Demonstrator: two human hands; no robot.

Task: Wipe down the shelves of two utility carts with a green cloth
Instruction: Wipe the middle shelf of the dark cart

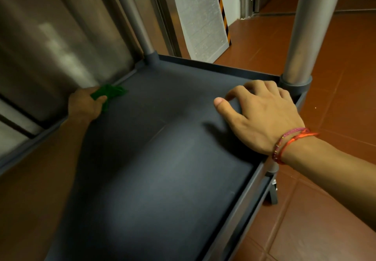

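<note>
A dark grey utility cart shelf (pixel 162 159) with a raised rim fills the middle of the view. My left hand (pixel 84 104) grips a bunched green cloth (pixel 109 94) on the shelf beside its left rim, toward the far left corner. My right hand (pixel 262 114) rests palm down on the shelf near the far right corner, its fingers bent with the tips on the surface and holding nothing. Red and pink strings circle my right wrist.
Two grey metal posts rise from the shelf's far corners, one at the back left (pixel 132 16) and one at the right (pixel 311 27). A stainless steel wall (pixel 50 47) stands close along the left rim. A white panel (pixel 203 16) leans behind. Red floor tiles (pixel 335 179) lie to the right.
</note>
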